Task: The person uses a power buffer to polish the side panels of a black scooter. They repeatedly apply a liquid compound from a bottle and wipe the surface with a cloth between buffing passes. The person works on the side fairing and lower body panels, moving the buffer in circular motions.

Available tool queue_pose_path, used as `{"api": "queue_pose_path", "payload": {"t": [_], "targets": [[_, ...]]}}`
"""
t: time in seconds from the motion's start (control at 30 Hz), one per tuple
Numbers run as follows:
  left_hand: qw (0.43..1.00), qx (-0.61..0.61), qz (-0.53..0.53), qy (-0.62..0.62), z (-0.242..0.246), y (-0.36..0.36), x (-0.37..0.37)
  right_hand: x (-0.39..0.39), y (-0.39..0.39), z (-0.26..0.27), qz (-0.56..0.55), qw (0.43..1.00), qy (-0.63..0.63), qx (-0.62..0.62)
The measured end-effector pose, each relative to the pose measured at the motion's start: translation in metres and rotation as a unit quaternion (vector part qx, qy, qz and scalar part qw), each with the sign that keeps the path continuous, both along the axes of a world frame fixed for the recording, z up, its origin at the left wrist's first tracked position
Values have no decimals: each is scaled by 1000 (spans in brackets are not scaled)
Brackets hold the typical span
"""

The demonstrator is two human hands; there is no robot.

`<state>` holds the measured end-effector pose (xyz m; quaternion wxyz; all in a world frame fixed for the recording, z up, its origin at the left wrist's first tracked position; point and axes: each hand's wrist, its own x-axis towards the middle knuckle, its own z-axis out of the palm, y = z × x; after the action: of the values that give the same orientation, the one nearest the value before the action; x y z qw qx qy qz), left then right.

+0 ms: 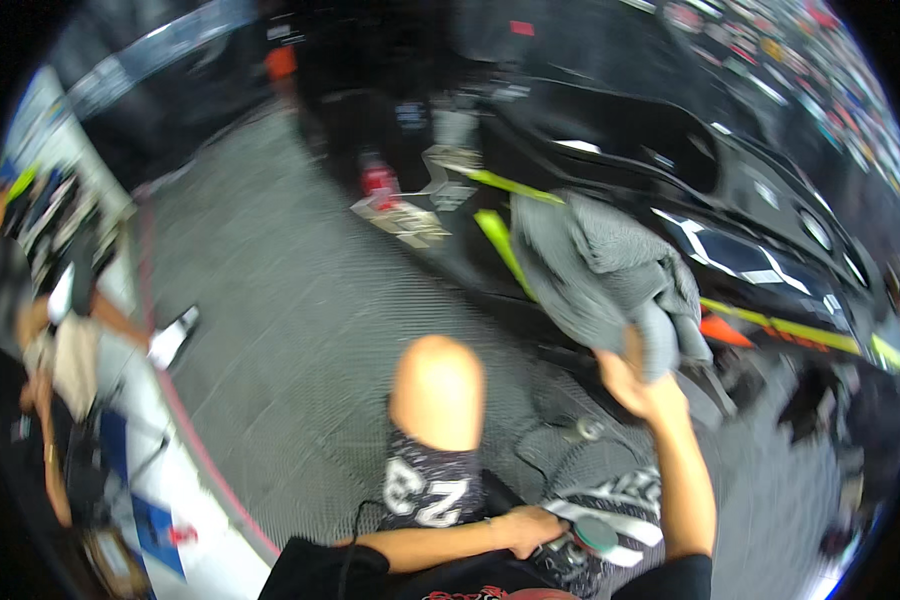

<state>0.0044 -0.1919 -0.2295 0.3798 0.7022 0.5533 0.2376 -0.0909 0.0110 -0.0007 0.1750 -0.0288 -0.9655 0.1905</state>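
Note:
My right hand (pixel 637 375) grips a grey cloth (pixel 600 262) that spreads over the side of a glossy black vehicle body (pixel 765 255) with lime-yellow trim. Motion blurs the cloth and hand. Low at my lap, my left hand (pixel 529 529) is closed at a dark hand tool (pixel 566 559) with a round green pad (pixel 596 534) facing up. The grip itself is partly hidden. My bent knee (pixel 439 390) is between the left arm and the vehicle.
A red bottle (pixel 379 186) stands on a pale angular piece (pixel 409 223) by the vehicle's side. Black cable (pixel 529 457) loops over the ribbed grey floor (pixel 307 300). At far left, a seated person (pixel 52 360) is beside a rack of blurred items (pixel 67 210).

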Motion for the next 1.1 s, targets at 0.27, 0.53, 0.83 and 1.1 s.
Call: {"api": "queue_pose_path", "payload": {"t": [0.27,0.53,0.83,1.1], "targets": [[995,-47,-35,75,4,1,7,209,73,-54,-251,793,122,-542],[990,109,-5,92,16,-8,0,382,73,-151,-485,797,-17,-360],[984,84,-3,159,48,-2,5,335,50,-79,-488,836,-223,-117],[982,98,-17,162,43,-11,2,286,47,-28,-545,773,-317,68]]}}
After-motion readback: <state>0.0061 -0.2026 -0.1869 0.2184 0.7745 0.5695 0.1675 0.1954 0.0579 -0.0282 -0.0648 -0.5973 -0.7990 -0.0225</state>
